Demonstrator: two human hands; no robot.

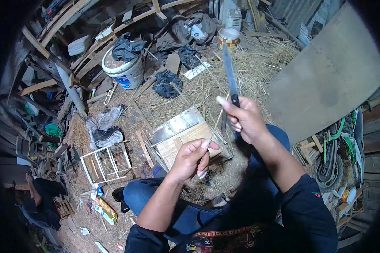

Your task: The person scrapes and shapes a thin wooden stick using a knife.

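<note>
Knife (230, 74), just one, is clasped in the right grip (245, 120); the left grip (191, 160) pinches one thin strip (215, 127); one white bucket (133, 76) stands beyond.

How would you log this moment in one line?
left hand: pinches thin stick | right hand: grips black-handled knife, blade pointing away | below: wooden board

Black bag (128, 48) on white bucket (130, 76); motorbike (330, 169) far right

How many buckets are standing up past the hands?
2: a white bucket on the left, topped by a black bag, and a smaller patterned bucket behind the knife. Others may be hidden.
</note>
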